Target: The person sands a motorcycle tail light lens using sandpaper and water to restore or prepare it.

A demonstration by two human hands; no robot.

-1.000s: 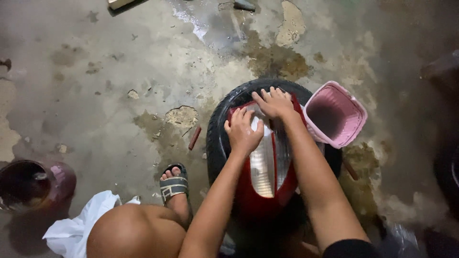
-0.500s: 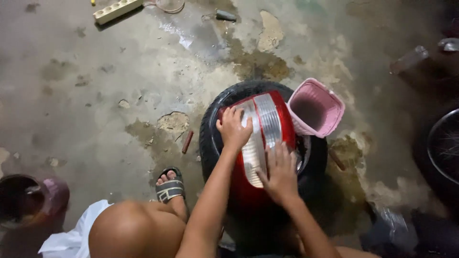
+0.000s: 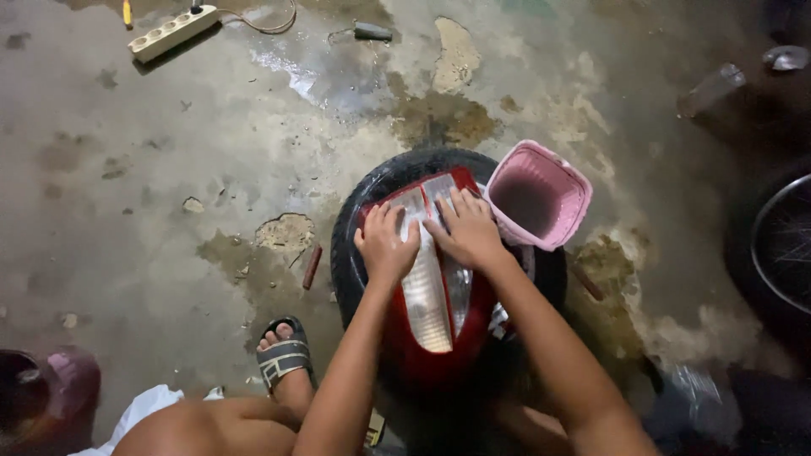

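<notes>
The left hand [image 3: 384, 245] is laid flat, fingers spread, on the upper left of a red and clear plastic vehicle tail lamp [image 3: 431, 287]; nothing is pinched. The right hand [image 3: 465, 230] is pressed beside it on the lamp's upper middle, fingers also spread, thumb toward the left hand. The lamp is seen just right of the frame's centre, resting on a black rubber tyre [image 3: 359, 228] that lies flat on the stained concrete floor [image 3: 169, 169]. Its long axis runs from the lower middle of the frame up toward the top, tilted slightly left, with the narrower rounded end nearest the person. A pink plastic basket [image 3: 541, 194] is propped against the tyre's upper right. A sandalled foot [image 3: 283, 355] is seen at lower left, and a white power strip [image 3: 173, 32] at upper left.
</notes>
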